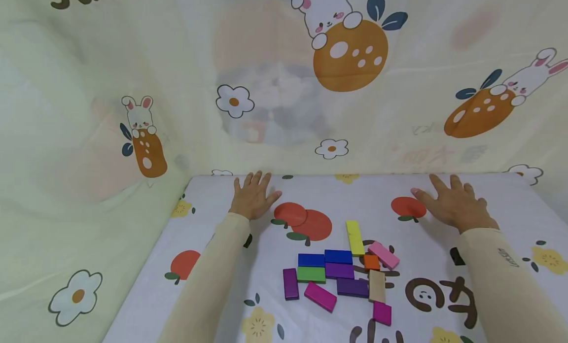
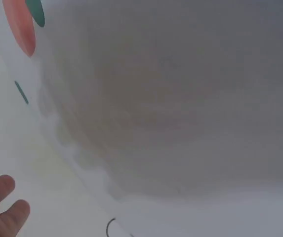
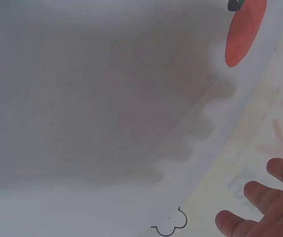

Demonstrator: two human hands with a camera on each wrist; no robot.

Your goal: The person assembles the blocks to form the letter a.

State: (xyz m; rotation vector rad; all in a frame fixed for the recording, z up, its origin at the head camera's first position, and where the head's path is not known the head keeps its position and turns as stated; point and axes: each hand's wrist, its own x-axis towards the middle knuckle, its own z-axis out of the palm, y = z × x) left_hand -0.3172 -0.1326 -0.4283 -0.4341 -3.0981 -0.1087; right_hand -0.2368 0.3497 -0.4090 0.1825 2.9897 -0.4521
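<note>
My left hand (image 1: 253, 196) is spread near the table's back edge, holding nothing. Far to its right, my right hand (image 1: 457, 205) is likewise spread with nothing in it. Between and nearer than the hands lies a group of flat coloured blocks. Among them are a yellow block (image 1: 354, 238), a pink block (image 1: 383, 255), an orange block (image 1: 371, 262), a green block (image 1: 311, 274), a tan block (image 1: 377, 286) and several blue, purple and magenta ones. Neither hand touches a block. Both wrist views show only fingertips and hand shadows on the cloth.
A white printed cloth (image 1: 146, 303) with fruit and flower pictures covers the table. Behind it hangs a pale curtain (image 1: 275, 151) printed with rabbits, and another stretch of curtain (image 1: 57, 224) closes off the left side.
</note>
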